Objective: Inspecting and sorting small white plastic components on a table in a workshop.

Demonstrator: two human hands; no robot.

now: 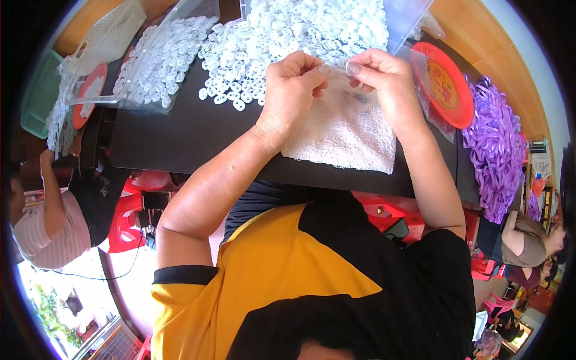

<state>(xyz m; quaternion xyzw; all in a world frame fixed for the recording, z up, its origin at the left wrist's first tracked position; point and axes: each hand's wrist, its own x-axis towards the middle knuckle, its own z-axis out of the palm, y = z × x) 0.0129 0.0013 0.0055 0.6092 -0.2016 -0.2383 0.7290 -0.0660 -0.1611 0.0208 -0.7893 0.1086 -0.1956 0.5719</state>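
Observation:
Above a white towel (348, 141) on the dark table, my left hand (293, 81) and my right hand (385, 77) face each other a short way apart. Each has its thumb and index finger pinched together. What they grip is too small and pale to make out; it may span the gap between the fingertips. Just beyond lies a large heap of small white oval pieces with holes (237, 57), spreading to the left of my left hand. The heap's far end runs out of view.
A clear plastic bin (117, 96) with similar pieces stands left. Right are a red plate (450, 84) and a pile of purple strips (495, 144). The dark table's (180, 141) front edge runs before my body. Other people sit at far left and far right.

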